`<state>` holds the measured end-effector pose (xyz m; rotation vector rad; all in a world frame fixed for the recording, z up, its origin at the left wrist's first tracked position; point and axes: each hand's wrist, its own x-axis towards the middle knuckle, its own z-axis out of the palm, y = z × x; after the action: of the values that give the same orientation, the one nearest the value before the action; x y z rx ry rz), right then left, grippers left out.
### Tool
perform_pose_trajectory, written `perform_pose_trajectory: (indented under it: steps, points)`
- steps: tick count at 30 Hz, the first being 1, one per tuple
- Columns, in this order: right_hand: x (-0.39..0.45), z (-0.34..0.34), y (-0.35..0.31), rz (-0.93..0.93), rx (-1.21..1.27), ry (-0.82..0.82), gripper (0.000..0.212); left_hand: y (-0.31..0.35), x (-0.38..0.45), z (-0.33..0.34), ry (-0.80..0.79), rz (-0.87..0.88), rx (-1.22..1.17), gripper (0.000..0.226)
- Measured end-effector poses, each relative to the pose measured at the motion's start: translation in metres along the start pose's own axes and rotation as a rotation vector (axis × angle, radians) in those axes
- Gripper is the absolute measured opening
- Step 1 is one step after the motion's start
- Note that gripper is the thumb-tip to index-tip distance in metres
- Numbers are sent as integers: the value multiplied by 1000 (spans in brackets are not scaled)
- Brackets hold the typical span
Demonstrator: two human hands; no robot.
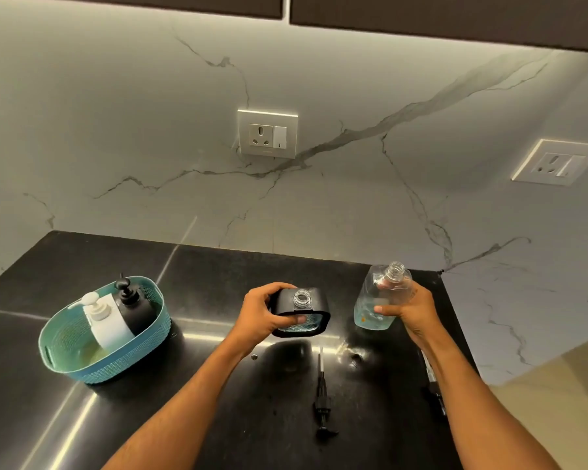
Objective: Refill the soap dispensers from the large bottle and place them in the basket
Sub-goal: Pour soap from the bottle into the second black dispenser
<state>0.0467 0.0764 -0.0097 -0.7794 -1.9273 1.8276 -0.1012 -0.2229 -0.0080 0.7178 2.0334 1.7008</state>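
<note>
Far left on the dark bench (218, 418), the teal basket (65, 354) already holds two dispensers, a white one (111, 325) and a black one (138, 308), both capped with pumps and leaning together against the back wall. Those two look done.

Centre: the left hand (263, 312) grips a third dispenser (301, 312), black sleeve over clear glass, fingers curled round its left side and thumb across the front. Neck open, pump off; it tilts toward the camera, lifted or just resting on the bench, can't tell which. Some bluish liquid shows at the bottom, so probably only partly filled.

Just in front, a black pump (323, 401) with its tube lies flat on the bench, likely this dispenser's.

Right: the right hand (409, 310) is clamped round the large clear bottle (381, 296), cap off, mouth pointing up and away, low blue liquid inside. Not pouring now; well apart from the dispenser's neck.

Another dark pump-like piece (433, 391) lies beside the right forearm, partly hidden.

Left to do, by my guess: pour, refit pump, basket.
</note>
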Motion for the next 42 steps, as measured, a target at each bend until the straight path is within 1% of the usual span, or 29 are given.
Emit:
perform_pose_trajectory:
  steps: [11,19,31,35,39,42]
  points:
    - [40,-1,26,19,42,-72,70,-5,16,0,-10,-31,25,55]
    - [45,-6,24,21,22,-149,71,-6,17,3,-21,-53,38,55]
    - [41,-8,22,6,-19,-184,74,-1,14,0,-28,-34,44,54]
    - [36,-9,27,-12,-34,-111,87,-1,10,-4,-32,-28,35,54]
    - [22,-14,40,-70,-124,28,91,-1,5,-7,-29,-21,25,55]
    - [1,-16,47,-74,-140,148,95,-3,-2,-10,-34,-12,24,55]
